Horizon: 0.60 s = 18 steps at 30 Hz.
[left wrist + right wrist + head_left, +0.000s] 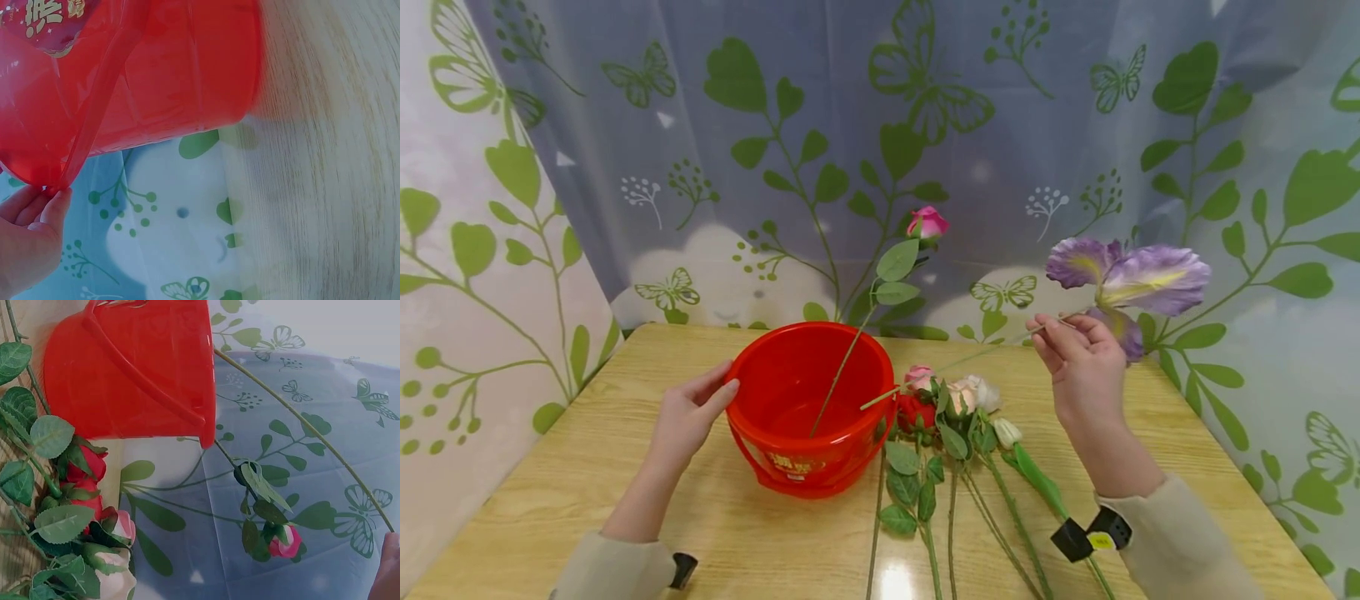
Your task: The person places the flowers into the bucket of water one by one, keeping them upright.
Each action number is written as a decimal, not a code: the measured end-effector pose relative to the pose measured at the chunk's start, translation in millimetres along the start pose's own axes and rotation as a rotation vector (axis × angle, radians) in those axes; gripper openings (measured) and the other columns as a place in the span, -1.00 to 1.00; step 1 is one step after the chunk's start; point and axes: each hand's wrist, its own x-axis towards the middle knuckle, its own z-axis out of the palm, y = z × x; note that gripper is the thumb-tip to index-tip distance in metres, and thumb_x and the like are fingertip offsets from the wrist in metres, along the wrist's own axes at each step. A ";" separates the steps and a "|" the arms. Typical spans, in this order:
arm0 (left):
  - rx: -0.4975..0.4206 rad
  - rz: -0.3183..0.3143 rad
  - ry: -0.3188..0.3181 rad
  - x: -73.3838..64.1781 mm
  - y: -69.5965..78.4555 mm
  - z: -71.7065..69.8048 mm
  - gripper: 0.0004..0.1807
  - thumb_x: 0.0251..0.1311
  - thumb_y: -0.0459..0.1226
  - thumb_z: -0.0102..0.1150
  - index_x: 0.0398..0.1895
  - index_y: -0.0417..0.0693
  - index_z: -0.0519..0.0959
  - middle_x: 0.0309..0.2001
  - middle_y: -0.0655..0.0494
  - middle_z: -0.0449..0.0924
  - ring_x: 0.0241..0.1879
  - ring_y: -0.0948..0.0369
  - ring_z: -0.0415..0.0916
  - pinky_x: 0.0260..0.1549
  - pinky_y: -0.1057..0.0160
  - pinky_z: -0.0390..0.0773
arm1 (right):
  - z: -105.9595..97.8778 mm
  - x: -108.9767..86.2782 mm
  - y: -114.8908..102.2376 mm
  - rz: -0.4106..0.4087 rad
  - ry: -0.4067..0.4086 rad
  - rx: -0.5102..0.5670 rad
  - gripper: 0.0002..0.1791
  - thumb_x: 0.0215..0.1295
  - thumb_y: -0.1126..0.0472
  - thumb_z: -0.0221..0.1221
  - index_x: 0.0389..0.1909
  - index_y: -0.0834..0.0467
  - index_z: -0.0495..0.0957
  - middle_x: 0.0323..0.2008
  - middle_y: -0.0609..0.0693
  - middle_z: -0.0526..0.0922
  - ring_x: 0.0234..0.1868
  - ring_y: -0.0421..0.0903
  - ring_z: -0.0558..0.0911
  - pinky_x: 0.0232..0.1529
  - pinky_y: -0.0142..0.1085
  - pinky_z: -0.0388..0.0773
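A red plastic bucket (808, 467) stands upright on the table. My left hand (688, 408) pinches its rim on the left side, close to where the handle (100, 106) joins. In the right wrist view the bucket (134, 375) appears on its side. My right hand (1084, 358) pinches the stem of a purple iris (1153, 279), near the bloom. The stem slants down to the left, its cut end overlapping the bucket's right rim in the head view. Inside the bucket leans a pink rose (928, 222), its bloom high above the rim.
Several artificial flowers lie on the wooden table (647, 367) right of the bucket, among them a red rose (915, 414), a cream rose (962, 395) and a white tulip (1006, 432). Their stems point toward me. Behind the table hangs a butterfly-patterned curtain (850, 100).
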 end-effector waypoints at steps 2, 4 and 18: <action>0.001 0.002 -0.001 0.2 -0.5 0.0 -0.45 0.17 -0.15 0.07 0.14 -0.33 0.33 0.06 -0.18 0.39 0.03 0.02 0.36 -0.24 0.54 0.42 | 2.5 0.4 2.4 0.001 0.002 -0.014 -0.78 0.04 0.52 0.14 -0.35 0.37 0.27 -0.51 0.18 0.62 -0.42 -0.03 0.62 -0.39 -0.39 0.56; 0.002 -0.002 -0.002 0.1 -0.5 -0.1 -0.45 0.17 -0.14 0.06 0.14 -0.33 0.33 0.06 -0.18 0.39 0.03 0.02 0.36 -0.24 0.54 0.42 | 5.1 0.5 4.3 0.003 0.001 -0.025 -0.76 0.04 0.51 0.15 -0.34 0.38 0.26 -0.50 0.17 0.62 -0.42 -0.04 0.62 -0.38 -0.39 0.56; 0.002 -0.007 -0.008 -0.2 0.6 0.0 -0.45 0.18 -0.14 0.06 0.14 -0.33 0.32 0.08 -0.16 0.38 0.05 0.02 0.35 -0.22 0.55 0.40 | 18.5 2.3 17.9 0.044 -0.006 -0.135 -0.73 0.09 0.47 0.13 -0.29 0.38 0.22 -0.48 0.11 0.64 -0.41 -0.07 0.63 -0.35 -0.41 0.55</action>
